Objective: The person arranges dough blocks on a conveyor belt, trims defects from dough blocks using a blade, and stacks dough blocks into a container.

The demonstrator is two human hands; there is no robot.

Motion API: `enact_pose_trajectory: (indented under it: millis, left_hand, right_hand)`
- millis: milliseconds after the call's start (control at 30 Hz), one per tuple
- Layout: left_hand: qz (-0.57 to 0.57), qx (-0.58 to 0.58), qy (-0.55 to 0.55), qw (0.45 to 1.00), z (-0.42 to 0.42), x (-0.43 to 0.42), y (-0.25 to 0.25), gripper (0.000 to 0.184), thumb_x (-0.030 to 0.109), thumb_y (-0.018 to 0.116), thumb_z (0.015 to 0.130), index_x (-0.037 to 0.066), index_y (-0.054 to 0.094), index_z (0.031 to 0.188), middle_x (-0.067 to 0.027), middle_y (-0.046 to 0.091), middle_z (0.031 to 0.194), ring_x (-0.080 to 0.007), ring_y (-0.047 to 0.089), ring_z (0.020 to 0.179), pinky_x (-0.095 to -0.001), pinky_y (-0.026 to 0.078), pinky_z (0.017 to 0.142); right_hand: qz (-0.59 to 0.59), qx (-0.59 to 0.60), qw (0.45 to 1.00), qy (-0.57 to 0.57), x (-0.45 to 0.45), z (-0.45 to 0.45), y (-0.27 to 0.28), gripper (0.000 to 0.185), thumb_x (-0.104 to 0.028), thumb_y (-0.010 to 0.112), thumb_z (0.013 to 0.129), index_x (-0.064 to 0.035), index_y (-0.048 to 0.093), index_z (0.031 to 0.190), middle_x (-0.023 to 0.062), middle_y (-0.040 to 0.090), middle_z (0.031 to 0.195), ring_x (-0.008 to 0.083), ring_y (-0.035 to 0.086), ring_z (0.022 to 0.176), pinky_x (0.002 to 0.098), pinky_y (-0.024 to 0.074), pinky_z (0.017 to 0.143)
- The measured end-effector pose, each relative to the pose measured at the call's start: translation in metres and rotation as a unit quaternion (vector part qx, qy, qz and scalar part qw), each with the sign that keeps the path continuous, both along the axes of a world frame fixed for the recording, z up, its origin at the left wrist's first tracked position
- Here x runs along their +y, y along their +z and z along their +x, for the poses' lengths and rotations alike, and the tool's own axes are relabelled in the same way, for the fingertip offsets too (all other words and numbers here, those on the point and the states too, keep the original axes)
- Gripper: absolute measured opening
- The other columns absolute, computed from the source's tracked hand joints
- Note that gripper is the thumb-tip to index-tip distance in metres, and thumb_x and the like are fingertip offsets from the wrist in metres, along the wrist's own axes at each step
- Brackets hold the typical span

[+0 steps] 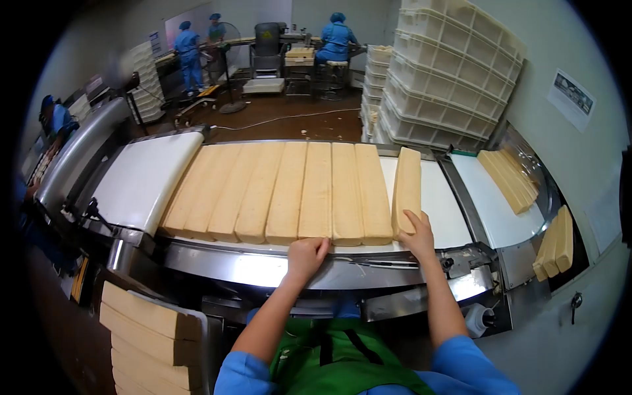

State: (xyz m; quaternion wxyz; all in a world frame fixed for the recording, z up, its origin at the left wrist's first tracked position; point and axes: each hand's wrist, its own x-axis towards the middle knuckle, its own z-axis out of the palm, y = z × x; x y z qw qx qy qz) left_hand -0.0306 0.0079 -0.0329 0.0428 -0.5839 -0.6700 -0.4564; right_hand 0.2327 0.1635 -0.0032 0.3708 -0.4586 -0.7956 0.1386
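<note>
A row of long, pale-yellow loaf-like blocks [317, 191] lies side by side across the white conveyor belt [438, 204]. My left hand [307, 258] is curled into a fist against the near ends of the middle blocks, thumb on top, with nothing visible in it. To the right, a separate loaf-like block [407, 181] stands slightly tilted, with a narrow gap between it and the row. My right hand [418, 236] grips its near end, fingers over the top and side.
More blocks lie on a right-hand belt [480, 178] and in a tray [205, 349] at lower left. Tall stacked white crates [447, 79] stand behind the conveyor. A metal rail [257, 264] runs along its front. Several co-workers in blue [337, 41] are further back and left.
</note>
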Motion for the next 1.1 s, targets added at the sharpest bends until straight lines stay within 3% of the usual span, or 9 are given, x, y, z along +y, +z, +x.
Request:
enact_pose_trajectory:
  millis: [333,400,467,533,600,667,700,933,1100]
  left_hand:
    - [-0.014,0.02,0.004,1.0,0.005,0.0,0.006,0.03,0.028,0.061,0.087,0.006,0.068,0.069,-0.0164,0.063,0.064,-0.0351,0.062,0.059,-0.0449,0.049,0.056]
    - [0.002,-0.006,-0.027,1.0,0.005,-0.003,-0.001,0.026,0.026,0.061,0.086,0.005,0.068,0.073,-0.0166,0.064,0.069,-0.0361,0.062,0.065,-0.0459,0.049,0.06]
    - [-0.045,0.008,-0.048,0.998,0.0,-0.01,-0.003,0.017,0.02,0.061,0.082,0.004,0.065,0.077,-0.0174,0.065,0.079,-0.0368,0.062,0.079,-0.0466,0.049,0.069]
    - [0.018,0.049,-0.099,0.994,-0.014,-0.021,-0.006,0.013,0.016,0.064,0.078,0.003,0.063,0.076,-0.0155,0.059,0.073,-0.0357,0.059,0.075,-0.0464,0.047,0.07]
    - [0.043,0.067,-0.062,0.995,-0.033,-0.041,-0.011,0.015,0.02,0.066,0.077,0.005,0.063,0.076,-0.0116,0.059,0.079,-0.0316,0.057,0.085,-0.0427,0.045,0.08]
    - [0.047,0.077,-0.013,0.996,-0.057,-0.056,-0.016,0.016,0.021,0.066,0.078,0.005,0.063,0.079,-0.0102,0.058,0.082,-0.0294,0.056,0.089,-0.0413,0.043,0.084]
    - [0.054,0.079,-0.004,0.995,-0.065,-0.061,-0.021,0.017,0.022,0.067,0.078,0.005,0.063,0.081,-0.0098,0.058,0.083,-0.0287,0.056,0.09,-0.0413,0.042,0.085]
    - [0.042,0.091,0.059,0.993,-0.052,-0.066,-0.017,0.021,0.025,0.067,0.08,0.004,0.061,0.084,-0.0108,0.054,0.085,-0.0289,0.051,0.091,-0.0395,0.04,0.088]
    - [0.06,0.085,0.075,0.992,-0.05,-0.065,-0.019,0.021,0.026,0.068,0.078,0.005,0.063,0.08,-0.0101,0.055,0.085,-0.0274,0.052,0.091,-0.0384,0.041,0.088]
  right_hand:
    - [-0.059,-0.049,0.988,0.134,0.023,0.013,-0.001,0.055,-0.015,0.069,0.073,-0.0125,0.057,0.127,0.0181,0.045,0.134,0.0343,0.05,0.121,0.037,0.0436,0.1]
    - [-0.14,0.046,0.979,0.138,-0.002,0.006,0.01,0.054,-0.018,0.069,0.079,-0.0128,0.055,0.131,0.0204,0.044,0.135,0.0358,0.046,0.126,0.0389,0.0411,0.103]
    - [-0.043,-0.016,0.985,0.165,0.01,0.017,-0.017,0.054,-0.018,0.066,0.087,-0.0064,0.048,0.136,0.0227,0.044,0.137,0.0376,0.044,0.128,0.0406,0.0388,0.104]
    - [-0.07,0.024,0.989,0.132,-0.023,0.01,-0.006,0.052,-0.013,0.061,0.09,-0.0018,0.044,0.138,0.0238,0.043,0.14,0.0377,0.041,0.131,0.0398,0.0327,0.109]
    - [0.077,-0.085,0.989,0.093,-0.02,0.019,-0.025,0.055,-0.007,0.061,0.087,0.0014,0.042,0.139,0.0233,0.046,0.139,0.0371,0.04,0.132,0.0396,0.0307,0.11]
    - [0.132,-0.027,0.988,0.077,0.004,0.028,-0.057,0.058,-0.006,0.063,0.085,-0.0002,0.042,0.139,0.0213,0.048,0.137,0.0368,0.043,0.129,0.0406,0.0309,0.109]
    - [0.122,-0.063,0.989,0.052,-0.05,0.02,-0.015,0.049,-0.023,0.053,0.097,0.0093,0.044,0.133,0.0287,0.05,0.131,0.0409,0.048,0.121,0.0439,0.039,0.104]
    - [-0.032,-0.001,0.998,0.046,-0.085,0.013,0.018,0.052,-0.024,0.06,0.093,0.0057,0.046,0.134,0.0254,0.048,0.135,0.0375,0.045,0.126,0.0412,0.0375,0.106]
    - [0.038,-0.093,0.992,0.077,-0.064,0.019,-0.006,0.063,-0.028,0.073,0.084,0.0016,0.048,0.134,0.0239,0.048,0.135,0.0364,0.045,0.125,0.0418,0.0382,0.106]
